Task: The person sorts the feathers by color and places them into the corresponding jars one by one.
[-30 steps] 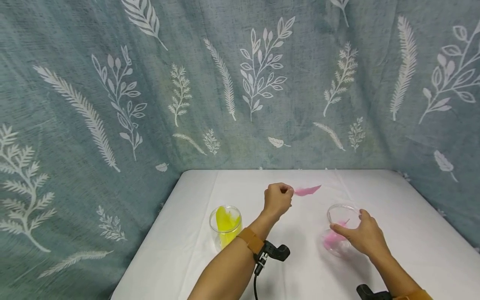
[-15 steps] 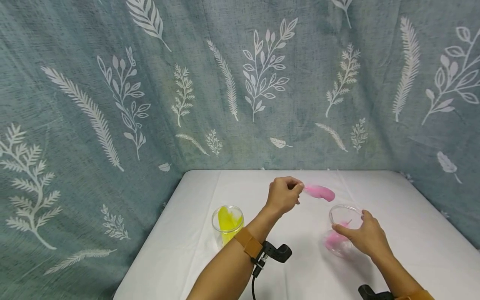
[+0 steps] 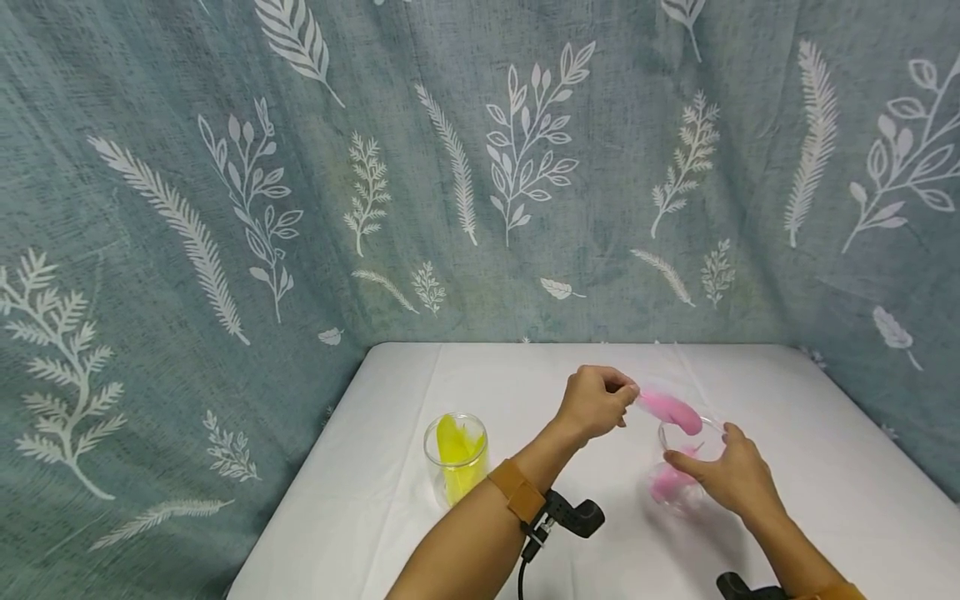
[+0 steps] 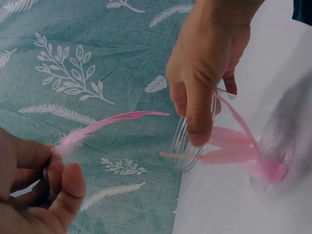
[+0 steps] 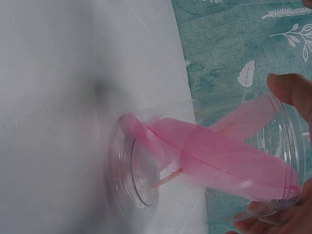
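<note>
My left hand (image 3: 597,402) pinches a pink feather (image 3: 672,411) by its fluffy quill end, between thumb and fingertips. In the head view the feather's free tip overlaps the mouth of a clear jar (image 3: 667,439) on the right. Around that jar's rim my right hand (image 3: 726,472) is curled, thumb on the near left side and fingers on the far right. Several pink feathers (image 5: 219,158) lie inside the jar, as the right wrist view shows. The left wrist view has the held feather (image 4: 114,119) apart from the jar's rim (image 4: 181,146).
A second clear jar (image 3: 432,479), holding yellow feathers (image 3: 459,450), stands on the left beyond the left forearm. Both jars are on a white-covered table (image 3: 375,533). A green-blue leaf-patterned curtain (image 3: 465,275) hangs behind and beside it. A cable (image 3: 522,575) trails from the left wrist camera.
My left hand has moved right, bringing the pink feather from left of the right-hand jar to over its rim in the head view. The right hand has kept its hold on the jar.
</note>
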A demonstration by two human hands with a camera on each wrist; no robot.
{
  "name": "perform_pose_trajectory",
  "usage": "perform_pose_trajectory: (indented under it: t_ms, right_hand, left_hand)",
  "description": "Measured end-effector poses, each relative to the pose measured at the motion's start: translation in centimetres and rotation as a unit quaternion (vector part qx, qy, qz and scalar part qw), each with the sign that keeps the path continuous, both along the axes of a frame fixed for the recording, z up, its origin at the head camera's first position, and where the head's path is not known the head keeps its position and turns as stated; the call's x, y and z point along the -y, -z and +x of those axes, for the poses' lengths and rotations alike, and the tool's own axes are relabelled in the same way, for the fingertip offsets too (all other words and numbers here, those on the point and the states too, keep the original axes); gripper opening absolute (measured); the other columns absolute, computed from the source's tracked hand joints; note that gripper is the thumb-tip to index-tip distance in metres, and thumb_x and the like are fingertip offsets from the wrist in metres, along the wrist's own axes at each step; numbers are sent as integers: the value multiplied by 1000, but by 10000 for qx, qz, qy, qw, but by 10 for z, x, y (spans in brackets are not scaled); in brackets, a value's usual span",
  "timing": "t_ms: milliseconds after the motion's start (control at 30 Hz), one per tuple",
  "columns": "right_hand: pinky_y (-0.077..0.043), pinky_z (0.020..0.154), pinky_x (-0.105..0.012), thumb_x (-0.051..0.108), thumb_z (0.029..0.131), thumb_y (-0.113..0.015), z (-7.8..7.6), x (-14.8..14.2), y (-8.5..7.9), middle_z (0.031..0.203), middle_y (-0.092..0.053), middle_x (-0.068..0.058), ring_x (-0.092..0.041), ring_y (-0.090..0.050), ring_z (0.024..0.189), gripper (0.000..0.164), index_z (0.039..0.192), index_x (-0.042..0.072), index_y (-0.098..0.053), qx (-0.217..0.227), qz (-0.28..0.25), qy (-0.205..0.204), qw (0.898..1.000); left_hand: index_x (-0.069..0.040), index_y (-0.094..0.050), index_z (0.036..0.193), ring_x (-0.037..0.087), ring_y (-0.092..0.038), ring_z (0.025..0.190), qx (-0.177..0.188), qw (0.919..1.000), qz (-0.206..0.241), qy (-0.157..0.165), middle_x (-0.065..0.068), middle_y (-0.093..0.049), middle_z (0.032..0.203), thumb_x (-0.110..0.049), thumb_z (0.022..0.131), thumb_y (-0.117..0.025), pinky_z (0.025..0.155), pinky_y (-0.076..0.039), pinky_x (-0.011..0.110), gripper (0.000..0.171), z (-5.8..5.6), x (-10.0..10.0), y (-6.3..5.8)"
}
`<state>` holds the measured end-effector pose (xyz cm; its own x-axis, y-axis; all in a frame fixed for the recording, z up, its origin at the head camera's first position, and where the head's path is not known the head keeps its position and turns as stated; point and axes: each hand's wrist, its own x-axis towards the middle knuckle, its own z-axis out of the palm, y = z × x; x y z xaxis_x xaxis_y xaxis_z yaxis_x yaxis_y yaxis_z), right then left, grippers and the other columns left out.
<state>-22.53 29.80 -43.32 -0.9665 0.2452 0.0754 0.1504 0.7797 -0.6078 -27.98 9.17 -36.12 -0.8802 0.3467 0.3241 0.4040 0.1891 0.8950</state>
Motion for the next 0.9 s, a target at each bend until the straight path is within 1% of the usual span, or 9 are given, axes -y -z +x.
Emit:
perform_pose_trajectory:
  t_ms: [133, 233, 367, 567, 700, 900]
  right_hand:
    - [-31, 94, -68, 61, 75, -72, -1, -1, 0, 131, -26, -48, -63, -31, 118, 122, 138, -26, -12, 6, 5, 25, 10000]
    - [-31, 93, -68, 62, 75, -72, -1, -2, 1, 131, -26, -49, -63, -31, 118, 123, 137, -26, -13, -7, -2, 19, 10000]
    - [-31, 94, -68, 63, 74, -72, -1, -2, 1, 132, -25, -49, -62, -31, 118, 125, 138, -26, -12, 81, -16, 16, 10000]
    - [-30, 95, -68, 62, 75, -72, -2, -3, 0, 133, -23, -49, -62, -28, 120, 125, 138, -25, -9, 136, -39, -21, 9999]
    - [-30, 95, -67, 60, 75, -72, -1, -3, -1, 133, -23, -49, -63, -28, 120, 124, 138, -25, -10, 117, -63, -23, 9999]
    - [-30, 95, -67, 60, 77, -71, 0, -3, 0, 133, -23, -48, -62, -28, 120, 122, 139, -25, -9, 150, -76, -23, 9999]
  left_hand:
    - [-7, -72, 80, 12, -57, 44, 71, 9997, -231, -27, -3, -60, 61, -8, 91, -67, 46, -50, 26, 13, 2, -6, 2]
    - [-9, -72, 78, 13, -57, 44, 241, 9990, -369, -103, -3, -60, 62, -9, 91, -68, 47, -49, 26, 14, 2, -13, 6]
    - [-10, -72, 77, 13, -57, 44, 409, 9976, -526, -190, -4, -60, 63, -10, 91, -68, 47, -49, 25, 14, 3, -20, 11]
    - [-8, -74, 78, 12, -56, 42, 440, 9969, -614, -226, -5, -60, 61, -9, 90, -69, 46, -49, 24, 13, 2, -31, 17]
    - [-8, -74, 77, 13, -56, 41, 549, 9960, -678, -211, -5, -60, 60, -9, 90, -69, 46, -49, 24, 14, 1, -36, 20]
    - [-9, -73, 75, 10, -55, 41, 551, 9943, -866, -270, -6, -59, 58, -10, 89, -69, 44, -48, 24, 15, 0, -43, 28]
